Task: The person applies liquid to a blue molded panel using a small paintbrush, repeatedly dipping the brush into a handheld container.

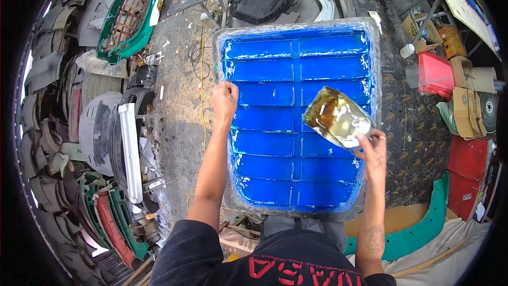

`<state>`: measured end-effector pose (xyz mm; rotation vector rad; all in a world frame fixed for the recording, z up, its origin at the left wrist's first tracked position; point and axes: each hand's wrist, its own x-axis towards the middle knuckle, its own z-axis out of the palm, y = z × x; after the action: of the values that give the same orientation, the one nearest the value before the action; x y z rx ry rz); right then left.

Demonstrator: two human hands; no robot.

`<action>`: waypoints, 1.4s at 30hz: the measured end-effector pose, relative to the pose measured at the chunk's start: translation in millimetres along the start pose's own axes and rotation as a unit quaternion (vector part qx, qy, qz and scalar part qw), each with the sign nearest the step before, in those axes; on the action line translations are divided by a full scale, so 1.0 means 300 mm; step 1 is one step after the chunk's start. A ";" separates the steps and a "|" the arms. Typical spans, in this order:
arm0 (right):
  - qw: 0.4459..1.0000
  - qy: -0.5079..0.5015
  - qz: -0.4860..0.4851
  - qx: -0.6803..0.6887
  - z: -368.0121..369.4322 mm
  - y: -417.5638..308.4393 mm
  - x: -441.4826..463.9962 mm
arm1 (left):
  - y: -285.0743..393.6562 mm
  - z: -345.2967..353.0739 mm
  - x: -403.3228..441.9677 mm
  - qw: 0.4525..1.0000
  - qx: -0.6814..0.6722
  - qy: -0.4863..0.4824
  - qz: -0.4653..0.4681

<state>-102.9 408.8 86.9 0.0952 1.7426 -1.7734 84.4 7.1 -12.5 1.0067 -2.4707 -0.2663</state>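
Note:
A large blue ribbed mould [264, 119] with a rough grey rim stands in front of me, its recessed panels glossy in places. My left hand [226, 99] is closed at the mould's left rim. Whatever may be in its fingers is too small to make out. Over the right half of the mould, my right hand [373, 150] grips the near corner of a shiny rectangular metal tin [333, 115]. The tin is tilted, with brown stains and pale glossy reflections inside. I cannot tell how much it holds.
Stacked grey and black moulded parts [47, 74] line the left side. A green frame [119, 53] lies at the upper left. A red bucket [436, 74] and cardboard boxes [468, 108] stand at right. A curved green part [423, 233] lies at lower right.

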 end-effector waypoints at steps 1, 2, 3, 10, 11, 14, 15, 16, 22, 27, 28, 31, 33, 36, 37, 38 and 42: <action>1.000 0.009 -0.003 -0.016 -0.047 0.007 -0.006 | 0.045 -0.014 0.005 0.999 -0.034 0.016 0.024; 1.000 0.017 0.011 0.000 -0.093 0.006 -0.026 | 0.099 -0.015 0.010 0.996 -0.021 0.013 0.088; 1.000 0.023 0.015 0.005 -0.125 -0.006 -0.047 | 0.155 0.013 0.000 0.994 -0.015 -0.013 0.110; 0.996 0.072 0.002 -0.052 -0.350 -0.040 -0.138 | 0.496 0.174 -0.059 0.978 -0.070 -0.077 0.183; 0.996 0.070 0.003 -0.050 -0.373 -0.049 -0.149 | 0.489 0.146 -0.053 0.981 -0.149 -0.072 0.105; 0.996 0.085 0.001 -0.020 -0.429 -0.067 -0.163 | 0.264 0.163 -0.072 0.971 -0.230 0.002 -0.071; 0.996 0.083 0.002 -0.021 -0.455 -0.069 -0.161 | 0.212 0.113 -0.071 0.979 -0.166 -0.005 -0.114; 0.996 0.082 0.003 -0.022 -0.484 -0.066 -0.157 | 0.085 0.127 -0.086 0.983 -0.158 0.029 -0.091; 0.998 0.061 0.004 -0.028 -0.600 -0.052 -0.133 | 0.188 0.071 -0.055 0.998 0.020 0.005 0.067; 0.998 0.052 0.003 -0.022 -0.621 -0.060 -0.121 | 0.544 0.167 -0.073 0.992 -0.057 -0.057 0.095; 0.999 0.050 0.003 -0.021 -0.621 -0.061 -0.120 | 0.574 0.165 -0.066 0.992 -0.097 -0.060 0.059; 0.999 0.041 0.007 -0.029 -0.623 -0.082 -0.123 | 0.463 0.217 -0.055 0.983 -0.183 0.004 -0.012; 0.999 0.031 0.010 -0.035 -0.639 -0.088 -0.120 | 0.360 0.178 -0.063 0.984 -0.162 -0.002 -0.079; 0.999 0.025 0.008 -0.025 -0.670 -0.075 -0.122 | 0.460 0.013 -0.020 0.983 -0.104 -0.068 -0.133; 0.999 0.026 0.003 -0.032 -0.677 -0.072 -0.120 | 0.461 0.036 -0.022 0.985 -0.148 -0.039 -0.078; 0.999 0.025 -0.002 -0.039 -0.680 -0.068 -0.114 | 0.472 0.070 -0.029 0.985 -0.156 -0.032 -0.060; 0.999 -0.002 0.013 -0.030 -0.687 -0.083 -0.092 | 0.451 0.220 -0.041 0.976 -0.176 -0.042 -0.123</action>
<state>-170.6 606.7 97.5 0.0885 1.7821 -1.6996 -22.4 112.7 -28.5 1.1584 -2.2553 -0.8101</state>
